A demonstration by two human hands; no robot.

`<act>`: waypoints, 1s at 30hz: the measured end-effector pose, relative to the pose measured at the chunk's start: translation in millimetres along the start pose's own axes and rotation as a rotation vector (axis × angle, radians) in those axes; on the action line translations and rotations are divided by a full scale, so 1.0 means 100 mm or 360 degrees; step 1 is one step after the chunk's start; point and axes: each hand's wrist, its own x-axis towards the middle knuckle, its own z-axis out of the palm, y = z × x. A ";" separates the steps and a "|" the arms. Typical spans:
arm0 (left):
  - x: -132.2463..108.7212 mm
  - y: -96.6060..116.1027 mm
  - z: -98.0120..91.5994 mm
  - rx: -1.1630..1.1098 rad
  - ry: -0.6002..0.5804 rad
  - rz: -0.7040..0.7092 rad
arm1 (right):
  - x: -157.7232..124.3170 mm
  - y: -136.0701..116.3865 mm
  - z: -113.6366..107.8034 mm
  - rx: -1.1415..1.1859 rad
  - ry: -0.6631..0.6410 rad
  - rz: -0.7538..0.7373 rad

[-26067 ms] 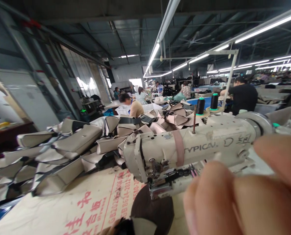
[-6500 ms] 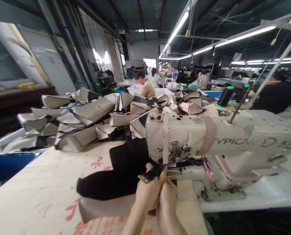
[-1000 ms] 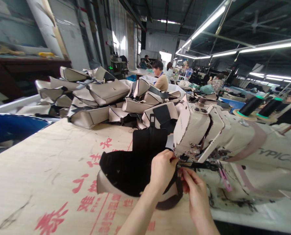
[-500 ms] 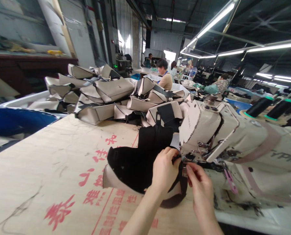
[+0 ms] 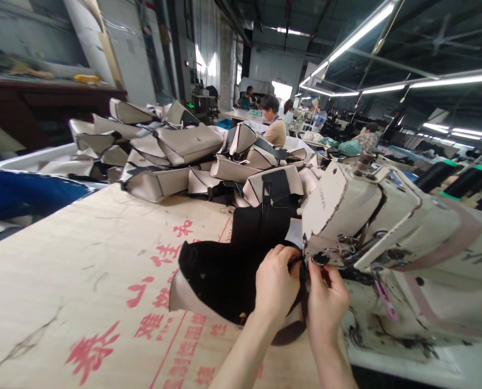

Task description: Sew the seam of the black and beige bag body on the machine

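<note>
An unfinished bag [image 5: 219,278], black inside and beige outside, lies open on the wooden tabletop, its right edge up against the head of a sewing machine [image 5: 387,227]. My left hand [image 5: 278,283] grips that edge, fingers bent over the black material close to the needle area. Just to the right, my right hand [image 5: 328,300] is closed in a pinch at the same edge, its fingertips right under the machine head. The exact bit between the right fingertips is hidden. A black flap with a strap [image 5: 265,208] stands up at the bag's back.
Behind the board is a big heap of beige and black bags [image 5: 190,143] in a white bin. A blue sheet [image 5: 30,197] hangs at the left. Black thread cones [image 5: 466,181] stand behind the machine. A co-worker [image 5: 275,121] sits beyond the heap.
My right hand has moved slightly up and left, closer to my left hand, its fingertips now higher by the machine head. The left hand keeps its grip. The view has shifted a little.
</note>
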 end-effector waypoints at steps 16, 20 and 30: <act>-0.01 -0.01 0.00 -0.0009 -0.0029 -0.0025 | 0.00 0.09 -0.01 0.0225 -0.0172 0.0063; -0.02 -0.01 0.00 -0.0016 -0.0016 -0.0033 | 0.03 0.13 0.02 0.0115 -0.0036 -0.0016; -0.01 0.00 0.02 0.0008 0.0006 -0.0035 | 0.03 0.15 -0.02 -0.0020 -0.0044 -0.0100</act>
